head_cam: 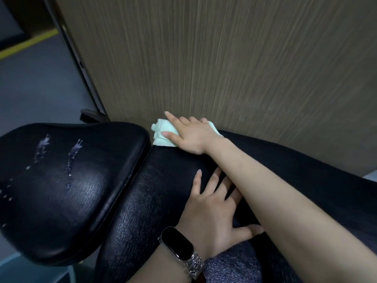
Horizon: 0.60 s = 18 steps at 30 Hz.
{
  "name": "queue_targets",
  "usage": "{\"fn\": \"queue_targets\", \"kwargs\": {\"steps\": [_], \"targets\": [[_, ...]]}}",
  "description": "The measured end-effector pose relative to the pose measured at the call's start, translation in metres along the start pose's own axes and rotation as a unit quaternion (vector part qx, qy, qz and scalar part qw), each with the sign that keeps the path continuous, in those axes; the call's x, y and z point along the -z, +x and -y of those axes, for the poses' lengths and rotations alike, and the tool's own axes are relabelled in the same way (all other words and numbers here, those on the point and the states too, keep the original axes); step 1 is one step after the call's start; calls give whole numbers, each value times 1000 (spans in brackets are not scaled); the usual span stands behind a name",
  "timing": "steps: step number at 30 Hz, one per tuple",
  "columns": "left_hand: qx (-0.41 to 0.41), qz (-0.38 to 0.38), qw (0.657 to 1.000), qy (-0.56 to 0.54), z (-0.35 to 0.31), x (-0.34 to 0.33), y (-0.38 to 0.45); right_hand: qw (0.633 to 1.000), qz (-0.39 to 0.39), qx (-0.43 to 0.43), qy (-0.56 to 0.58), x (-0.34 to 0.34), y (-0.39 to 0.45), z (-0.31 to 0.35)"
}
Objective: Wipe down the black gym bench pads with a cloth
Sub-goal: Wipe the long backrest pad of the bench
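Lying bunched at the far edge of the long black pad point(163, 201), against the wood-grain wall point(224, 58), the pale green cloth point(163, 133) was pressed down by the right hand point(191, 135), fingers flat. The left hand point(212, 209), wearing a smartwatch point(179, 246), rested flat and released on that pad. Droplets point(71, 160) streaked the neighbouring seat pad point(61, 190).
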<state>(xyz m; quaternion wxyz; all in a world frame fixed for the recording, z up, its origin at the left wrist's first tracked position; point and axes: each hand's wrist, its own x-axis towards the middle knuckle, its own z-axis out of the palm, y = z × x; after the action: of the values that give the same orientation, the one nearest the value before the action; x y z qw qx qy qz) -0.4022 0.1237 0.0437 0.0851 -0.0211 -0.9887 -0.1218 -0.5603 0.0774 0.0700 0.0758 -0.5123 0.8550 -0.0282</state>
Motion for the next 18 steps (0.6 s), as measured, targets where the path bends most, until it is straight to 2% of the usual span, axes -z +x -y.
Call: {"fn": "queue_targets", "kwargs": {"steps": [5, 8, 12, 18], "targets": [[-16, -31, 999, 5, 6, -5, 0, 999, -6, 24, 22, -2, 4, 5], [7, -37, 999, -3, 17, 1, -3, 999, -5, 8, 48, 1, -2, -6], [32, -22, 999, 0, 29, 7, -13, 998, 6, -29, 48, 2, -9, -6], [60, 40, 997, 12, 23, 21, -10, 998, 11, -23, 49, -1, -12, 18]]}}
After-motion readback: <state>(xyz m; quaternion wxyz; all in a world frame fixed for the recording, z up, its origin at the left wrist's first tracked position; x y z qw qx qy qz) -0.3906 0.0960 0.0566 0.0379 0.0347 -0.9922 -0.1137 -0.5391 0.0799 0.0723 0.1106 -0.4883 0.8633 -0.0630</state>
